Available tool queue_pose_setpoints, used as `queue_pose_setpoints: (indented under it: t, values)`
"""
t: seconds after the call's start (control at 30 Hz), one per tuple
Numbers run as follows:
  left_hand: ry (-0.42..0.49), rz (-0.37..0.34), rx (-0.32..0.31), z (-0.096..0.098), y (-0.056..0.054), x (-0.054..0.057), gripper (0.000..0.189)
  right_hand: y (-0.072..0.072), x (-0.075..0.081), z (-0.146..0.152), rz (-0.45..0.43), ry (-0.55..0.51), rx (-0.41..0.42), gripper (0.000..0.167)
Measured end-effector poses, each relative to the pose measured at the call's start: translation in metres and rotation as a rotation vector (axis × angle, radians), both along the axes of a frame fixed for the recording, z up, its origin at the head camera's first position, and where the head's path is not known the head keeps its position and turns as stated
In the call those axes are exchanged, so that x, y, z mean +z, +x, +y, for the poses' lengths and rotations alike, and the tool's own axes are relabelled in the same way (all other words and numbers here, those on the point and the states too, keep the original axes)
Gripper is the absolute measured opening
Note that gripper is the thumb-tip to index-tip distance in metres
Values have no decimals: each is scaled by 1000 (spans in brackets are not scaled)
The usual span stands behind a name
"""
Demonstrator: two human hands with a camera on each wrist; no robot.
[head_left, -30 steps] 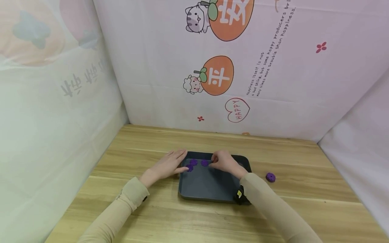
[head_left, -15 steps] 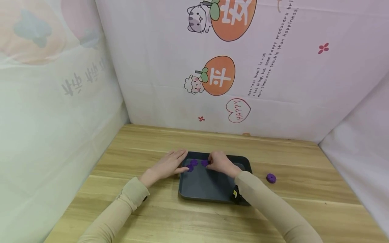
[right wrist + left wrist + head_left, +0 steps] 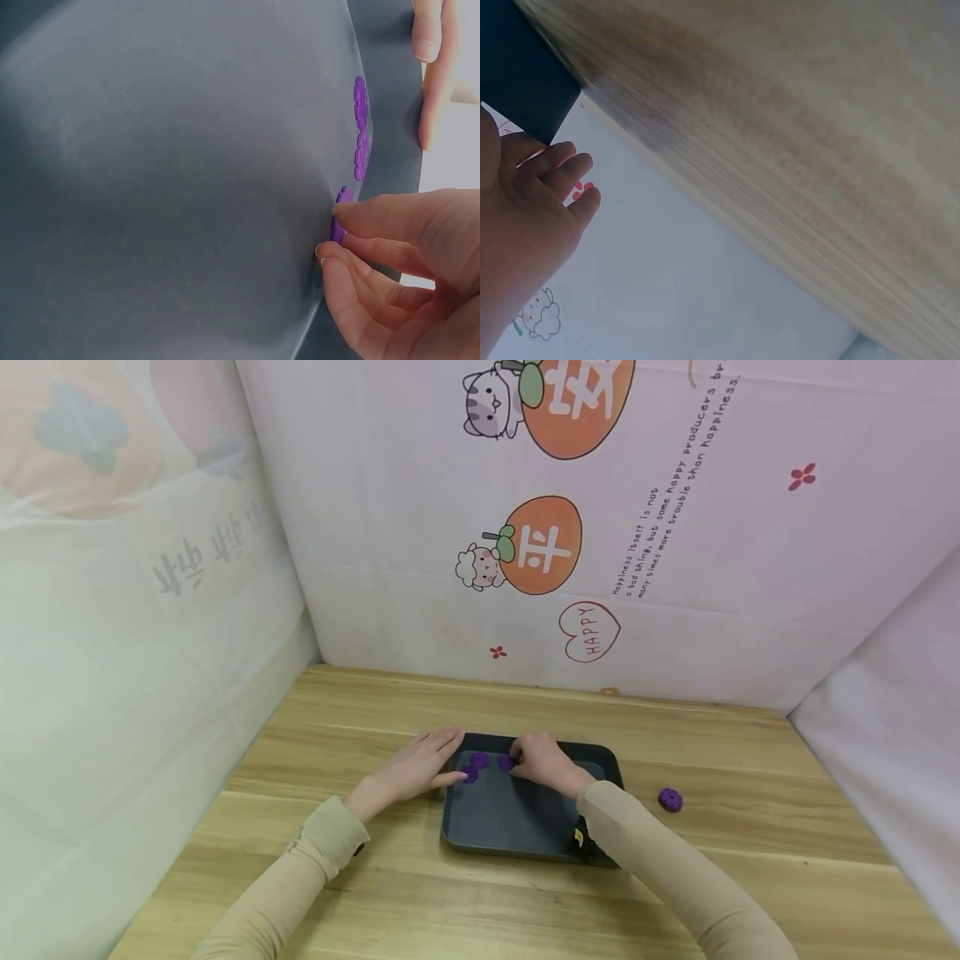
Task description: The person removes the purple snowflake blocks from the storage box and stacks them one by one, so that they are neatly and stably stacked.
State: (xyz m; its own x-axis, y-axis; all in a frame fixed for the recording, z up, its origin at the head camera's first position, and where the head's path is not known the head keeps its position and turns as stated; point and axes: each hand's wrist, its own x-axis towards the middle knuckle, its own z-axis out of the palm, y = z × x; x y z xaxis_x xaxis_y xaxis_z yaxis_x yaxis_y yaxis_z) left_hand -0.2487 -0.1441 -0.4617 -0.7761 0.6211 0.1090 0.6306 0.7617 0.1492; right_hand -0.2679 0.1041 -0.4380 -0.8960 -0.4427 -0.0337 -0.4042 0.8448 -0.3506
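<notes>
A dark grey rectangular tray (image 3: 498,827) lies on the wooden table. My left hand (image 3: 415,770) rests at its left wall, fingers extended along the rim and thumb reaching over the inside. Two purple scalloped discs (image 3: 361,105) lie side by side on the tray floor near that thumb. Over the back of the tray, my right hand (image 3: 546,766) pinches another purple scalloped disc (image 3: 340,217) between thumb and fingers, low at the tray floor. In the left wrist view, the left hand (image 3: 536,195) shows its fingers against the tray's outer side.
One more purple scalloped disc (image 3: 671,800) lies on the table (image 3: 765,835) to the right of the tray. White printed cloth (image 3: 420,527) hangs behind the table and along both sides. A black strap device (image 3: 581,841) sits at the right wrist, over the tray's front right.
My right hand has moved a little to the left over the tray, its fingers closing on the disc there. The left hand stays at the tray's left wall.
</notes>
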Motion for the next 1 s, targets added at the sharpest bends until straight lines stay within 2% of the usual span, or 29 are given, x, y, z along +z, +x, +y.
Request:
queue_pose_setpoints:
  t: [0.5,0.7,1.0]
  values:
    - [2,-2,2,0,-1,-3,74,0,-2,-1,31,19,31,11]
    - [11,-22,7,0,-2,-2,75,0,0,-3,54,27,60,8]
    - [20,-22,-4,0,0,2,74,0,2,-3,36,47,49,9]
